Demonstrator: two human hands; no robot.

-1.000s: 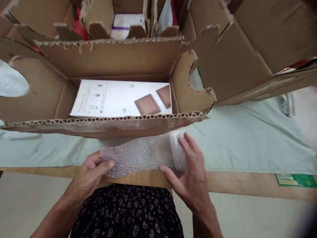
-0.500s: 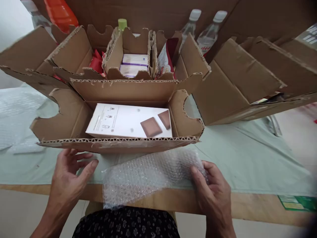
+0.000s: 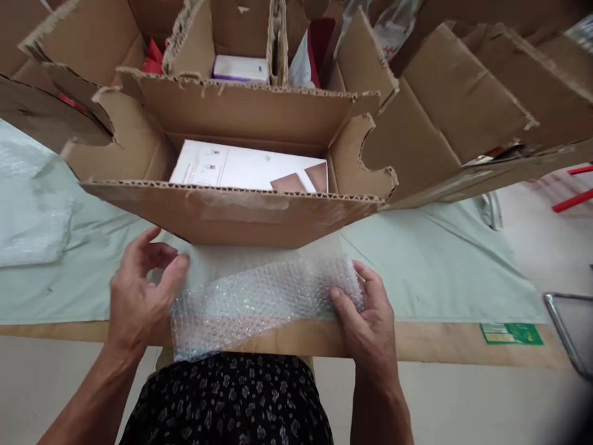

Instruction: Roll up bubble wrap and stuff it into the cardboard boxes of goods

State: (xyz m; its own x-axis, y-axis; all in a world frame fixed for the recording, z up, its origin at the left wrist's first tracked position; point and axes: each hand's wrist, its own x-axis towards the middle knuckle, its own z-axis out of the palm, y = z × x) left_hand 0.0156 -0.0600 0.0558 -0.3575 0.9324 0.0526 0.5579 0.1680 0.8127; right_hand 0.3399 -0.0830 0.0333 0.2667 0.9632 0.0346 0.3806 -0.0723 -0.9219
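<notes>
A clear bubble wrap piece (image 3: 259,296) stretches across the table's front edge, its left end hanging over the edge. My right hand (image 3: 365,309) pinches its right end between thumb and fingers. Beside the left end is my left hand (image 3: 151,281), thumb and fingers apart and curved, with nothing seen between them. Just beyond both hands stands an open cardboard bin (image 3: 241,216) with notched sides. Inside it lies a white box (image 3: 241,164) printed with brown squares; its near side is hidden by the bin's front wall.
Behind are more cardboard bins (image 3: 370,59), one holding a white and purple box (image 3: 239,68). More bubble wrap (image 3: 32,210) lies at the left on the green cloth (image 3: 440,266). At the right are a green card (image 3: 512,334) and a metal tube frame (image 3: 563,334).
The view has tipped downward, so the bins appear higher. Relative to the bubble wrap, my left hand is closer to its left end. My right hand keeps hold of the other end.
</notes>
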